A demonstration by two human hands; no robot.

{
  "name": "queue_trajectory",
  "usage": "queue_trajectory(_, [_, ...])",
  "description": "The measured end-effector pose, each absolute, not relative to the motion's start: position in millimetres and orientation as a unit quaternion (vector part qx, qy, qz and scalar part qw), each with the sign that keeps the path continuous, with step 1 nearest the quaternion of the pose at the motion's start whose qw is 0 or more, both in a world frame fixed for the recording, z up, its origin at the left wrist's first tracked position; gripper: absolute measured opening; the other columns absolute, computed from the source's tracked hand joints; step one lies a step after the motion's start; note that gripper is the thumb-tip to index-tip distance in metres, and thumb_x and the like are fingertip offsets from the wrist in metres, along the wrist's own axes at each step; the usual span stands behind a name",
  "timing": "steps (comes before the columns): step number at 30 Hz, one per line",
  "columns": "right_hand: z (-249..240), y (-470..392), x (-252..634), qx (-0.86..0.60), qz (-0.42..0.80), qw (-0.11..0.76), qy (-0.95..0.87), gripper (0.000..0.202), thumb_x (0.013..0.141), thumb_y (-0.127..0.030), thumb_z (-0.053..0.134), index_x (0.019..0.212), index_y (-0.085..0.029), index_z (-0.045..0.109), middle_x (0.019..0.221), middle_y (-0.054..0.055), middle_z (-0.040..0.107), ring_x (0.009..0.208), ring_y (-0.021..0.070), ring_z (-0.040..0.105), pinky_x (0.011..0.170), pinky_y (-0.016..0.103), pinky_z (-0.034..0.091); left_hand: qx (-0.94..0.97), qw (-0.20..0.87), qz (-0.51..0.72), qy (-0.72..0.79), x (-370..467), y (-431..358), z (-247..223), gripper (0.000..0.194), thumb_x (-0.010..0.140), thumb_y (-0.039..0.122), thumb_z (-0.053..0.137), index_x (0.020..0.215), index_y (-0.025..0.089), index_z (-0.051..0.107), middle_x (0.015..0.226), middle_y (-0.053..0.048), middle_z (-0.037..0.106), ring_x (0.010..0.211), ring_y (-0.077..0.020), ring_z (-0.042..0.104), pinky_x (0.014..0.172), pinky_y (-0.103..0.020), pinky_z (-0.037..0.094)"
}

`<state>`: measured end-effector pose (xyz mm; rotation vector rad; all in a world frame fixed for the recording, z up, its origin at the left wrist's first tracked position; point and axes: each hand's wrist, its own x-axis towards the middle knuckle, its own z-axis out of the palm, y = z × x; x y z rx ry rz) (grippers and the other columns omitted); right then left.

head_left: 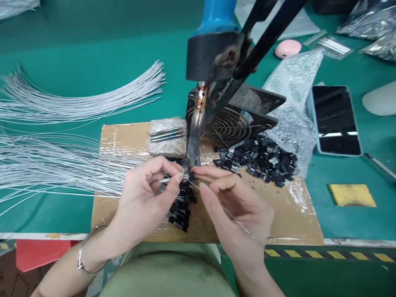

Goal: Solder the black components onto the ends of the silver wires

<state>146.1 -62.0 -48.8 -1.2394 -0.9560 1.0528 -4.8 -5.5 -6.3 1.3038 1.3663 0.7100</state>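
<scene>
Closely: a small black connector point(191, 176) just beneath a soldering iron point(194, 144).

The left hand point(145, 200) pinches narrowly at its wired end; the right hand point(241, 202) grips thin wire point(238, 222). The step appears to be aligning them; the next move calls for steady fingertips. Loose connectors point(262, 159) lie beyond, rightward.

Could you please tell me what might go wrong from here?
Fingertips of the left hand and right hand are close under the soldering iron, so a slip might burn them if it is hot. The thin strand trails across the right hand and could snag. The loose black pieces beside the fan might get knocked and scattered.
</scene>
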Motion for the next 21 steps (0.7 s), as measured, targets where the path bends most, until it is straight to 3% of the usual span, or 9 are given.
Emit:
queue_trajectory(9, [-45.2,-54.7,143.4,-0.539,0.426,0.601,-0.409,0.023,0.094,-0.005,0.067,0.08,-0.023,0.065,0.114,0.002,0.083,0.106,0.0136,0.08,0.096,0.021,0.063,0.537,0.539,0.327,0.561,-0.9,0.5,-5.6,0.012,0.087,0.01,0.072,0.078,0.016,0.068,0.086,0.0,0.076,0.073,-0.0077,0.067,0.06,-0.015,0.047])
queue_trajectory(21, [-40.9,-53.2,143.5,-0.551,0.411,0.593,-0.418,0.022,0.092,-0.006,0.069,0.078,-0.022,0.064,0.114,0.004,0.083,0.106,0.0183,0.081,0.092,0.026,0.066,0.542,0.522,0.326,0.572,-0.7,3.5,0.8,0.014,0.085,0.008,0.072,0.074,0.016,0.067,0.083,0.0,0.076,0.063,-0.0067,0.061,0.051,-0.016,0.041])
